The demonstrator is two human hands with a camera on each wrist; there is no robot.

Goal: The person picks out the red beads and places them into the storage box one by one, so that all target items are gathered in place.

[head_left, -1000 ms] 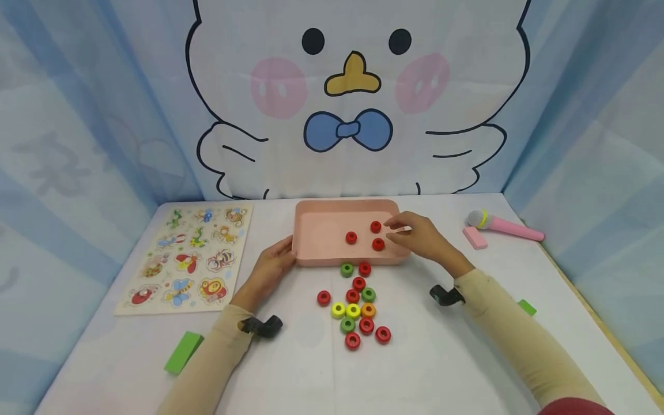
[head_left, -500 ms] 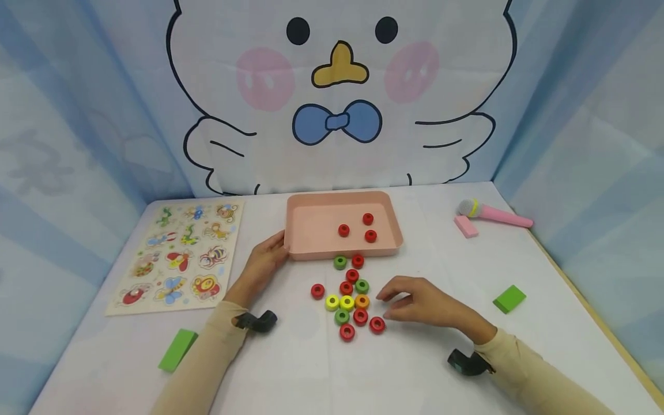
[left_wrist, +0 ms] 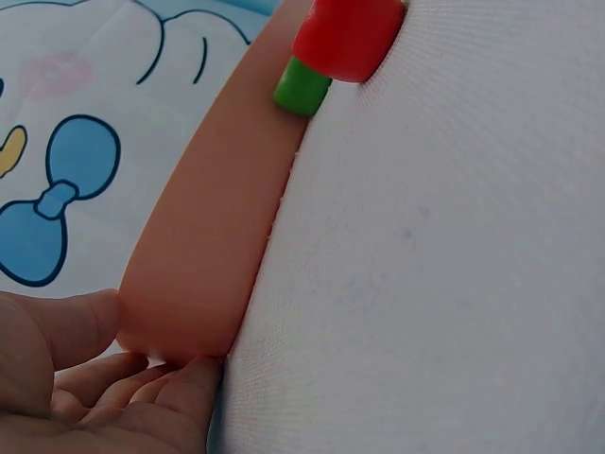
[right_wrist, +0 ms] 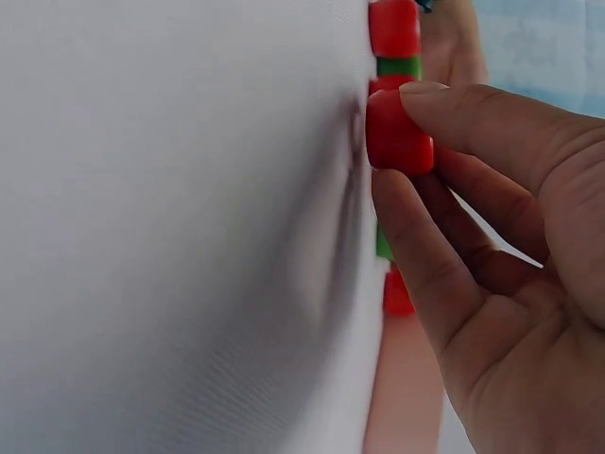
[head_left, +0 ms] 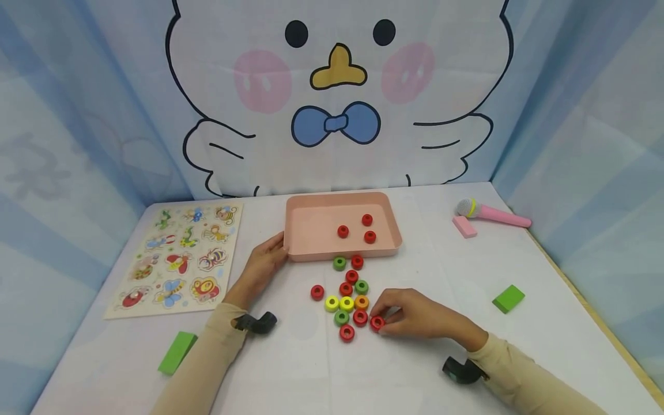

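My right hand (head_left: 415,314) is at the near right edge of a loose group of ring-shaped beads. Thumb and index finger pinch a red bead (right_wrist: 400,132) on the white table, as the right wrist view shows close up. With its thumb at the rim and its fingers bent against the outer wall, my left hand (head_left: 259,271) holds the left end of a shallow pink tray (head_left: 311,256). Inside the tray lie three red beads (head_left: 343,231). Yellow beads (head_left: 346,304), an orange bead (head_left: 361,302), green beads (head_left: 339,263) and other red beads (head_left: 347,333) are spread in front of it.
On the left lies an insect picture board (head_left: 176,259), with a green block (head_left: 177,353) nearer me. Toward the right are a pink toy microphone (head_left: 493,214), a pink block (head_left: 464,226) and another green block (head_left: 508,298). A printed curtain (head_left: 332,161) rises behind the table.
My right hand has come from over the tray's right side down toward me, and now pinches a red bead at the group's edge. The left hand has stayed at the tray.
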